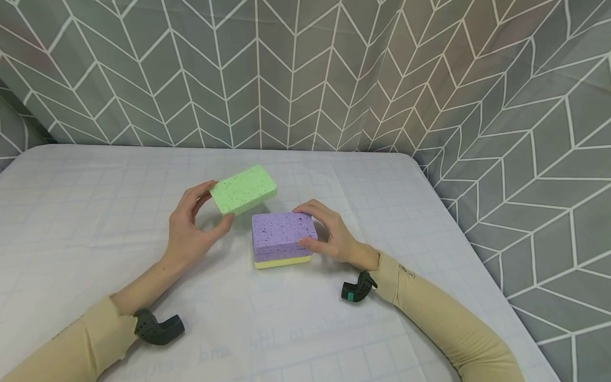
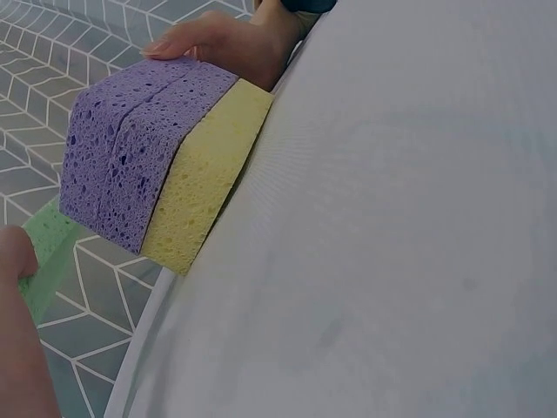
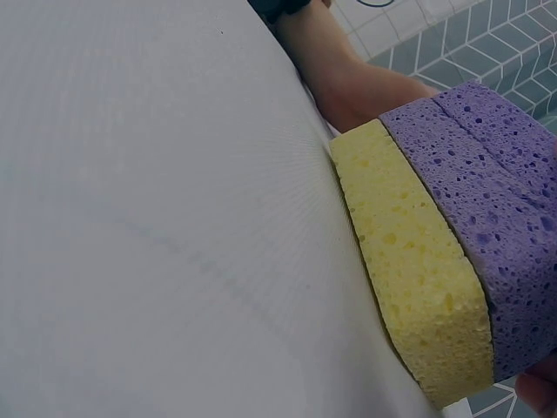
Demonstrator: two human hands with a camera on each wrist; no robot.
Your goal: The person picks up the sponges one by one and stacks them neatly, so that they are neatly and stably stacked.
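My left hand [image 1: 193, 231] pinches a green sponge [image 1: 243, 189] by its left end, between thumb and fingers, and holds it above the table. To its right and nearer me is a stack with two purple sponges [image 1: 281, 231] over a yellow sponge [image 1: 282, 262]. My right hand [image 1: 339, 239] grips the purple sponges at their right end, thumb in front and fingers behind. The left wrist view shows the seam between the purple layers, and part of the green sponge [image 2: 48, 252]. Low in the right wrist view, the yellow sponge [image 3: 418, 261] lies against the tabletop.
A white cloth with a faint grid and lettering covers the table [image 1: 296, 350]. Grey patterned curtains [image 1: 277, 74] hang behind it and along the right side. A black wrist camera [image 1: 159, 328] is on the left forearm and another camera [image 1: 358, 287] on the right.
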